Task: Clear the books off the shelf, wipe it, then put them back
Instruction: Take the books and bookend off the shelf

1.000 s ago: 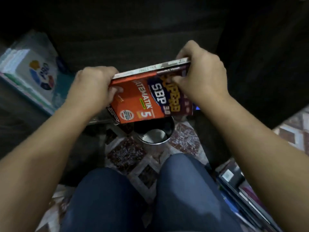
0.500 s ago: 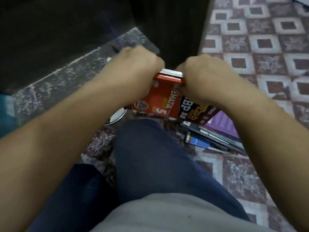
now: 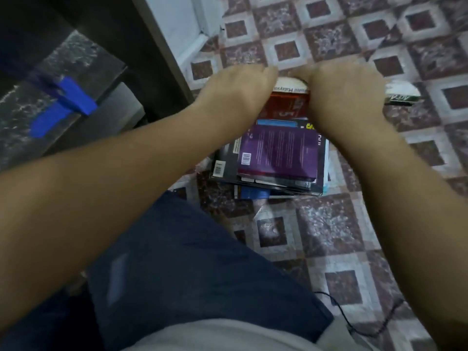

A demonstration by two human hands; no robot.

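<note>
Two bare hands met over a pile of books [image 3: 225,158] on the patterned floor tiles [image 3: 329,224]. We saw the left hand [image 3: 238,95] and the right hand [image 3: 342,97] side by side, knuckles toward us. Their fingers curled down over the far, white page edge of an orange book [image 3: 288,107], one hand at each side. The fingertips were hidden behind the hands, and with the blur the grip looked likely rather than certain. The orange book lay at the far end of the pile, just past a purple book [image 3: 278,150] that lay flat on top, back cover up. Just beyond the right hand, a green-and-white object [image 3: 402,93] rested on the tiles. A dark shelf unit [image 3: 131,34] stood to the left. A knee in dark blue trousers [image 3: 190,262] filled the foreground.
</note>
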